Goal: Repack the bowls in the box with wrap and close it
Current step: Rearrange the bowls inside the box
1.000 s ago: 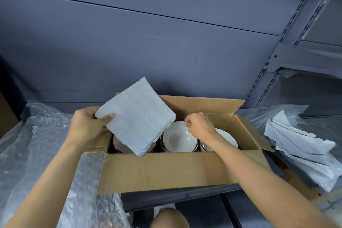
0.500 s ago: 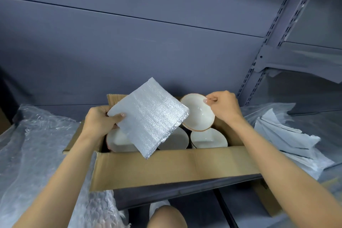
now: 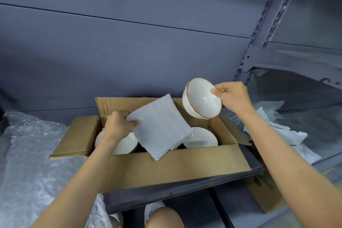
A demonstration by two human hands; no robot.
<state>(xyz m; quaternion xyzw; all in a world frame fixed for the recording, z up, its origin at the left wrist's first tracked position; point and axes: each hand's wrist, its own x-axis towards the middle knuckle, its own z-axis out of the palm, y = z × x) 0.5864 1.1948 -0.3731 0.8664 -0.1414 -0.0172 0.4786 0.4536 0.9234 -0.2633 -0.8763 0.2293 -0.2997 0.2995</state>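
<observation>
An open cardboard box sits on a grey shelf with its flaps spread. My right hand pinches the rim of a white bowl with a brown edge and holds it tilted in the air above the box's right half. My left hand grips a square white foam wrap sheet by its left corner, over the middle of the box. Two more white bowls lie inside: one at the left under my left wrist, one at the right. The sheet hides the box's middle.
Clear bubble wrap is heaped on the shelf to the left of the box. Crumpled white foam sheets lie to the right. A slotted shelf upright rises at the back right. Another cardboard box stands below right.
My right hand has lifted a bowl out of the box, up and to the right. My left hand has lowered the foam sheet towards the box's middle.
</observation>
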